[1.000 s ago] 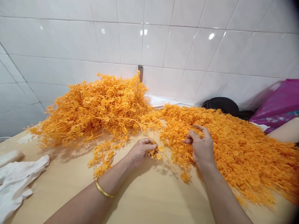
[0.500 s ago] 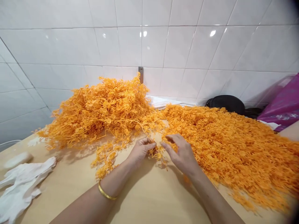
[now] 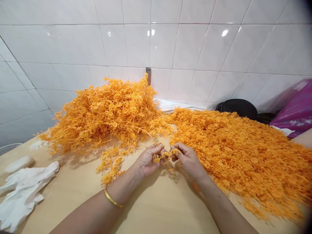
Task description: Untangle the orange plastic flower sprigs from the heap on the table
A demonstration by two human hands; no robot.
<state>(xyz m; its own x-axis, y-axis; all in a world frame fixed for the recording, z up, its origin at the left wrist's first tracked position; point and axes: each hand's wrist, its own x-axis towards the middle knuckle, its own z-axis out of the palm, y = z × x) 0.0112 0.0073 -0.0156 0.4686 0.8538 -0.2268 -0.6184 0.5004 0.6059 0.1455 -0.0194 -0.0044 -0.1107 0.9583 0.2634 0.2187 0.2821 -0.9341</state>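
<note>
Orange sprigs in hand: at a pale wooden table [image 3: 156, 211] against a white-tiled wall [image 3: 185, 42], we gripped a short orange plastic sprig [image 3: 166, 155] between our left hand [image 3: 148, 160] and right hand [image 3: 188, 161], held just above the tabletop. The left fingers were curled close together, clamped with the thumb on one end of the sprig. The right thumb and fingertips were pinched on its other end, and the hands stayed just apart, with the sprig bridging the gap. A gold bangle [image 3: 113, 200] circled our left wrist. Beside the left hand, a loose cluster of sprigs [image 3: 110, 165] lay on the wood, below a tall heap of the same orange foliage [image 3: 109, 112] that rose against the wall. To the right, a broad spread of sprigs [image 3: 243, 162] covered the table, touching the right hand's outer edge. White gloves [image 3: 25, 195] and a pale bar [image 3: 19, 164] lay at the far left. Beyond the spread, along the wall, sat a black bag [image 3: 236, 109] and a magenta plastic bag [image 3: 294, 110].
</note>
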